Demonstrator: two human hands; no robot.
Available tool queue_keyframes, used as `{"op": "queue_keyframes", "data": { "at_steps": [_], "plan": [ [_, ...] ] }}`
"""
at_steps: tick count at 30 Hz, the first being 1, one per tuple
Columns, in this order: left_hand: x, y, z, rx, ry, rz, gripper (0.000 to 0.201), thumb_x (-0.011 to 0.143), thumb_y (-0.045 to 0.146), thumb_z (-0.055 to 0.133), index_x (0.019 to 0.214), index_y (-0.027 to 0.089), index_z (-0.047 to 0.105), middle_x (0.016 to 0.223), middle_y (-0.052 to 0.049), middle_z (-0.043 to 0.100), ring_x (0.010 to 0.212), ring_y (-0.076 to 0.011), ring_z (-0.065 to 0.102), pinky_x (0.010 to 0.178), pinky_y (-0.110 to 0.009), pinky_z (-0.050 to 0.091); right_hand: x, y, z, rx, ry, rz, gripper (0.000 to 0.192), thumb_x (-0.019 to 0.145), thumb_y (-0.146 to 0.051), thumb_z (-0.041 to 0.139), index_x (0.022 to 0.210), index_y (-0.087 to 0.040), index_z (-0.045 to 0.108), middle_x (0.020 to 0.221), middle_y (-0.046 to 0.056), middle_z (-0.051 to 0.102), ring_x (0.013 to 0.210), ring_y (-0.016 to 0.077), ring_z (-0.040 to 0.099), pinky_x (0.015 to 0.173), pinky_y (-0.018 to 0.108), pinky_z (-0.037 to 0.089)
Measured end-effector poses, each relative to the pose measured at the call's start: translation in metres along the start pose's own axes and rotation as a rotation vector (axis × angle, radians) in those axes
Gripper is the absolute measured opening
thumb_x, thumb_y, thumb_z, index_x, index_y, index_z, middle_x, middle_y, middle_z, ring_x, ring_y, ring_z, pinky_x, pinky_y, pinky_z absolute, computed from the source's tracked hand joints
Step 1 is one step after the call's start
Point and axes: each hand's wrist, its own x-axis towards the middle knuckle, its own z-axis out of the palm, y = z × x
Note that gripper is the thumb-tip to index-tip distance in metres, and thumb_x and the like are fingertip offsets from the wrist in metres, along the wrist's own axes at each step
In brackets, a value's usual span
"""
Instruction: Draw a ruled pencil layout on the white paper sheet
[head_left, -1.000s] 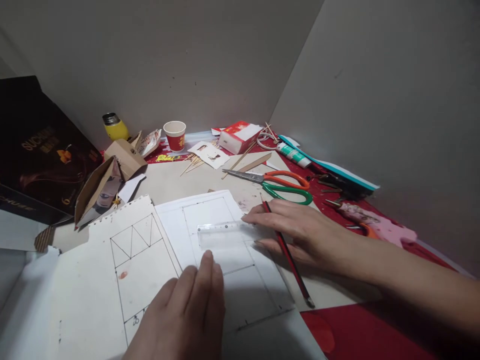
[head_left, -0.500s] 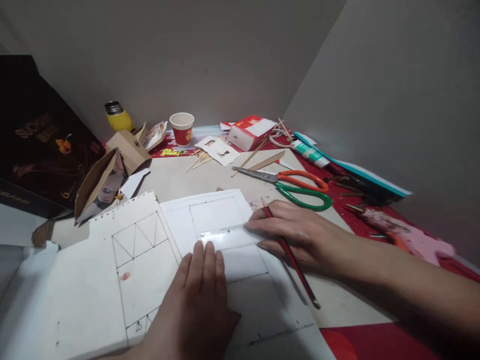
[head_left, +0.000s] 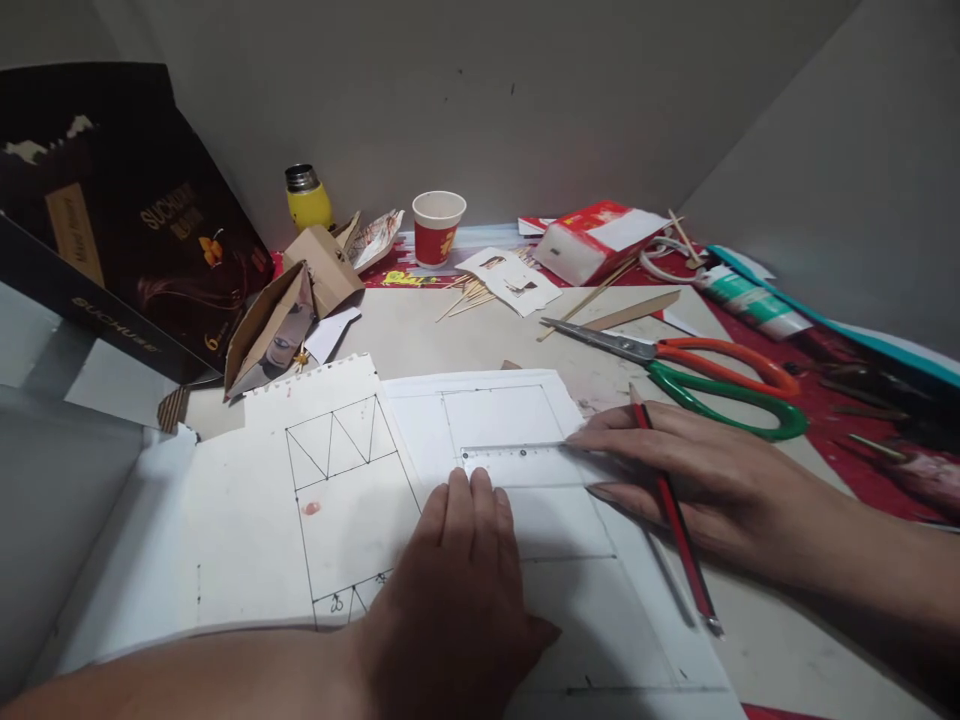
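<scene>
1. The left hand (head_left: 457, 570) has slid forward since a second ago; its flat fingertips now press the clear ruler (head_left: 525, 466) onto the drawing sheet (head_left: 525, 520).
2. The right hand (head_left: 697, 470) steadies the ruler's right end, its grip closed on a red pencil (head_left: 675, 520).
3. Scissors (head_left: 675, 365) lie just beyond the right hand on the worktop (head_left: 450, 330), clear of the ruler.

A ruler (head_left: 525, 465) lies on a sheet (head_left: 480, 420) at the tabletop's (head_left: 420, 335) centre; left of the ruler, a notebook page (head_left: 247, 520); right of it, scissors (head_left: 675, 365); behind it, a cup (head_left: 438, 226), with a bottle (head_left: 307, 197) further left.
</scene>
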Motion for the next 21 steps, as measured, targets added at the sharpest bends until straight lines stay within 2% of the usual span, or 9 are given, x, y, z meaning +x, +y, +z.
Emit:
{"op": "queue_keyframes", "data": {
  "at_steps": [9,16,21],
  "plan": [
    [0.0027,-0.0011,0.005,-0.035,0.036,-0.007,0.082,0.083,0.069,0.068,0.122,-0.003,0.07,0.128,-0.023,0.069,0.116,-0.0367,0.069,0.095,-0.039,0.057,0.0018,-0.001,-0.0012,0.029,0.003,-0.027,0.035,0.092,-0.019,0.066,0.126,-0.027,0.063,0.104,0.008,0.072,0.093,0.0236,0.07,0.078,0.039,0.062],
    [0.0011,-0.0013,0.0034,-0.028,-0.013,0.013,0.081,0.086,0.068,0.065,0.125,-0.002,0.068,0.131,-0.024,0.067,0.118,-0.0368,0.068,0.096,-0.038,0.057,-0.0023,0.0024,0.0002,0.041,0.002,-0.021,0.034,0.094,-0.019,0.064,0.127,-0.028,0.063,0.104,0.008,0.073,0.093,0.0243,0.07,0.075,0.04,0.062],
    [0.0014,-0.0011,0.0026,-0.015,0.012,0.016,0.079,0.086,0.068,0.065,0.123,-0.002,0.07,0.13,-0.025,0.067,0.118,-0.0373,0.068,0.095,-0.039,0.057,-0.0008,0.0018,0.0015,0.034,0.0,-0.014,0.036,0.093,-0.019,0.063,0.127,-0.031,0.063,0.104,0.006,0.073,0.093,0.0241,0.07,0.077,0.038,0.062]
  ]
}}
